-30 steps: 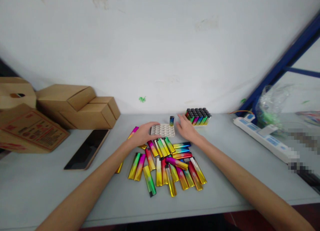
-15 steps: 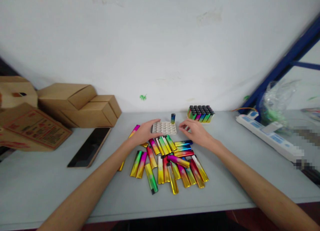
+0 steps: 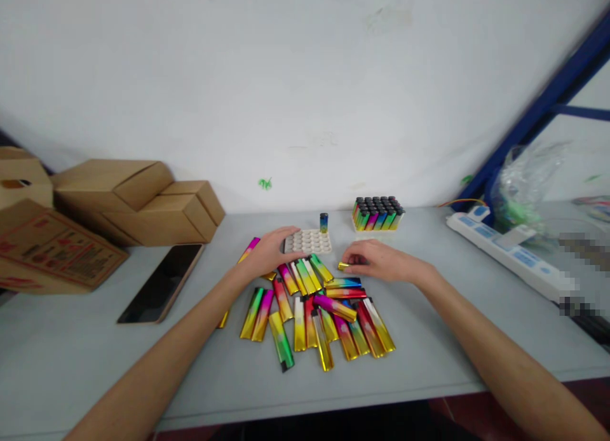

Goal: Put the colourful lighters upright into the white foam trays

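Note:
My left hand (image 3: 271, 250) has its thumb and fingers around the left end of a white tray (image 3: 309, 243) with rows of round holes. A single blue-and-gold lighter (image 3: 324, 222) stands upright at the tray's far right corner. To the right of the tray, my right hand (image 3: 376, 260) pinches a lighter (image 3: 342, 265); only its gold end shows, pointing left, and the rest is hidden by the fingers. Many loose shiny lighters (image 3: 312, 320) in gold, green, purple, red and blue lie in a heap in front of both hands.
A full tray of upright lighters (image 3: 379, 213) stands by the wall. Cardboard boxes (image 3: 128, 193) and a dark phone (image 3: 162, 283) are on the left. A white power strip (image 3: 509, 257) and a clear plastic bag (image 3: 524, 187) are on the right.
My right hand has come back toward me and picked a lighter from the top of the heap's right side. My left hand stays at the tray. The view has shifted slightly.

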Demonstrator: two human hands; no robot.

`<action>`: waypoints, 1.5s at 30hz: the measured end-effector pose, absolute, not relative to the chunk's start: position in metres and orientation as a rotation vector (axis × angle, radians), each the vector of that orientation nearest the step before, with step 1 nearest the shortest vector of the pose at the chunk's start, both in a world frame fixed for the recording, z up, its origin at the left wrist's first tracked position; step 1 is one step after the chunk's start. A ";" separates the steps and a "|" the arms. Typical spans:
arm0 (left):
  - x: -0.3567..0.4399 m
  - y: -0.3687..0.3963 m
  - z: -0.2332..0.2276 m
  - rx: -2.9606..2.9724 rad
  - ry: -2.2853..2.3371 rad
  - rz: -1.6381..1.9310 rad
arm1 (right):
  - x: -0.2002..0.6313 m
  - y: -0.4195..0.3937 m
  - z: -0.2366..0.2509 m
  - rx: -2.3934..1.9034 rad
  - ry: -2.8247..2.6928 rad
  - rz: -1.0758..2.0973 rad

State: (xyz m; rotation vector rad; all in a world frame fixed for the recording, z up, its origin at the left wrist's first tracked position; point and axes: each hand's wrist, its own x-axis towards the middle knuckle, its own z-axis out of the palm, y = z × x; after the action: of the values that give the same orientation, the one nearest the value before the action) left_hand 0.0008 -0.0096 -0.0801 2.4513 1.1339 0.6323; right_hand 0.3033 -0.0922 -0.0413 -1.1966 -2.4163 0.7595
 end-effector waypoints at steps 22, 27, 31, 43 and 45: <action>0.001 -0.013 -0.075 2.437 1.140 0.622 | 0.256 -0.113 -0.044 -0.699 -1.296 1.808; 0.002 -0.014 -0.074 2.432 1.147 0.623 | 0.258 -0.109 -0.048 -0.834 -1.459 1.613; 0.001 -0.013 -0.075 2.445 1.146 0.613 | 0.260 -0.103 -0.052 -1.016 -1.469 1.344; 0.001 -0.012 -0.076 2.434 1.169 0.612 | 0.265 -0.094 -0.050 -1.024 -1.420 1.079; 0.001 -0.012 -0.076 2.438 1.182 0.607 | 0.265 -0.096 -0.048 -0.983 -1.466 1.094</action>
State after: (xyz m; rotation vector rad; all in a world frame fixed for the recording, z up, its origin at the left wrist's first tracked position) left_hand 0.0009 -0.0125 -0.0757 2.4381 1.1817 0.6068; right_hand 0.2651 -0.0961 -0.0479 -0.9833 -1.4656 1.0943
